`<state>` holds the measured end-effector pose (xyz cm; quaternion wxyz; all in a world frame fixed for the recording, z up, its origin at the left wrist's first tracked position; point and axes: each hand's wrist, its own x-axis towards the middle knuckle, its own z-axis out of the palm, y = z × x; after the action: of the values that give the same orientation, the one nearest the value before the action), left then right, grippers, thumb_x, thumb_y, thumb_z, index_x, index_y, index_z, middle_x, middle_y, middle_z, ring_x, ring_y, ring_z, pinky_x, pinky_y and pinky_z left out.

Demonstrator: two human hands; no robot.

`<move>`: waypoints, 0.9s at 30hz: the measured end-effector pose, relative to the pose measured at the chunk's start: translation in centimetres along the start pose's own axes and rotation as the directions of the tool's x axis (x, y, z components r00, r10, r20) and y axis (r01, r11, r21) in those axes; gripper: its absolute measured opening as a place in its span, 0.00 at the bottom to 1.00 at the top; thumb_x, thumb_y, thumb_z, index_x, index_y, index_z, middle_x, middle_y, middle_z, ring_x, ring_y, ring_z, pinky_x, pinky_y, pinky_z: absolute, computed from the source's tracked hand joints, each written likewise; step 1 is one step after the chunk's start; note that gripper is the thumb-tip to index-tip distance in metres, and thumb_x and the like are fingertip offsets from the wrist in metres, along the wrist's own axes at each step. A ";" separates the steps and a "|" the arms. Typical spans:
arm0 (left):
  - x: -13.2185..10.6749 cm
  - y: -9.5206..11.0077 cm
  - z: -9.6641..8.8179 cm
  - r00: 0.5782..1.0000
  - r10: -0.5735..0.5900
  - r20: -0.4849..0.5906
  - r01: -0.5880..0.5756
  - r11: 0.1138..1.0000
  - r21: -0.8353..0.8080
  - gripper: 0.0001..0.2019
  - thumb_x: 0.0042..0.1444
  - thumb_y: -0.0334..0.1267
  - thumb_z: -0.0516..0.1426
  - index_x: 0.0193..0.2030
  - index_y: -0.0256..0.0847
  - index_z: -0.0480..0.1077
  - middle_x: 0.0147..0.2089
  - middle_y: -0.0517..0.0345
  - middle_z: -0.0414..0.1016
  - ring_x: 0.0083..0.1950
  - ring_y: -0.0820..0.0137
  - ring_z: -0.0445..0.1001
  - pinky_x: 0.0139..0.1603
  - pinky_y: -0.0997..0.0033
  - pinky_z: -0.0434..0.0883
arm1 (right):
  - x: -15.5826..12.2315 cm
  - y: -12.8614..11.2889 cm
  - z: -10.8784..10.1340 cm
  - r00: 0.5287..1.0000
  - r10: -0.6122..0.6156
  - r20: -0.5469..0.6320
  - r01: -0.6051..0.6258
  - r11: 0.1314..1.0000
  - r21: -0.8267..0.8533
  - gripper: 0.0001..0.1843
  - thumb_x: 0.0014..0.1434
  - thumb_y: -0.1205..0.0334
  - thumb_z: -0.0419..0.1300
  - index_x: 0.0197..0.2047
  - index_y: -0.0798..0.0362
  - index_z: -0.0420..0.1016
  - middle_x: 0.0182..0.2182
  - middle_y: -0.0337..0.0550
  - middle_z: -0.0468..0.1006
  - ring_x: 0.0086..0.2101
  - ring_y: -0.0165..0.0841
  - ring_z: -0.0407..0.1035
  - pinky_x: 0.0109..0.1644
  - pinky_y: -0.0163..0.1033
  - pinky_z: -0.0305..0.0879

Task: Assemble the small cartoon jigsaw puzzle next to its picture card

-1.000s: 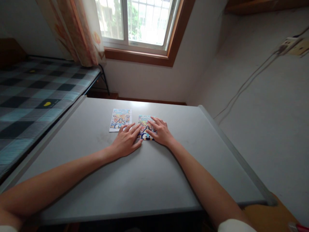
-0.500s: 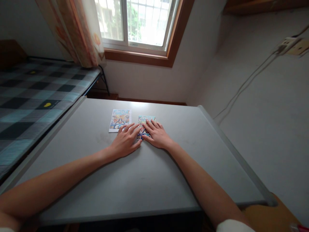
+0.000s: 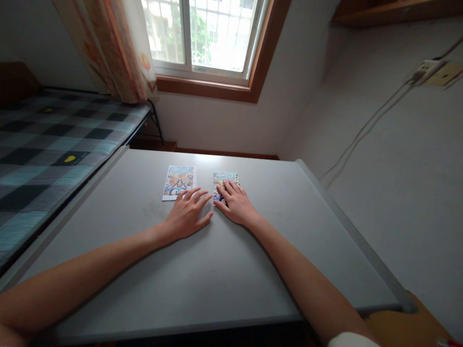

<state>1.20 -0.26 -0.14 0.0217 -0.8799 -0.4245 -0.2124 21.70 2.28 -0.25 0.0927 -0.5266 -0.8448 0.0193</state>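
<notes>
Two small colourful cartoon pictures lie flat, side by side, on the pale table (image 3: 217, 270). The left picture sheet (image 3: 179, 178) has a white border, and my left fingertips cover its lower right corner. My left hand (image 3: 187, 212) is palm down with fingers spread, holding nothing. Beside it, my right hand (image 3: 237, 205) lies flat on the lower right part of the other picture card (image 3: 220, 176), fingers stretched out. That card shows lettering along its top; my fingers hide much of its lower half. I cannot tell if it is one sheet or joined pieces.
A bed with a checked mattress (image 3: 72, 130) stands to the left, beside a curtain (image 3: 108, 53). A window (image 3: 217, 36) is behind the table. On the right wall a cable (image 3: 356, 140) hangs from a socket (image 3: 427, 72). A wooden shelf (image 3: 390, 10) juts out at upper right.
The right-hand card has shifted slightly right under my right hand. My left fingers, which touched its left edge, are now apart from it. The left sheet stays put.
</notes>
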 end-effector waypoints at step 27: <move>0.0 -0.1 0.0 1.000 0.013 0.011 -0.013 1.000 -0.007 0.17 0.60 0.46 0.53 0.54 0.45 0.68 0.58 0.51 0.69 0.64 0.55 0.60 0.61 0.50 0.57 | -1.1 12.8 -1.2 0.869 0.485 -0.096 -0.492 0.866 -0.089 0.30 0.64 0.50 0.43 0.66 0.51 0.58 0.66 0.53 0.55 0.64 0.50 0.49 0.64 0.59 0.47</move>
<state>1.12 -0.20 -0.18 0.0176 -0.8839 -0.4180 -0.2089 33.70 6.90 -0.91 0.0854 -0.7279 -0.6800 -0.0232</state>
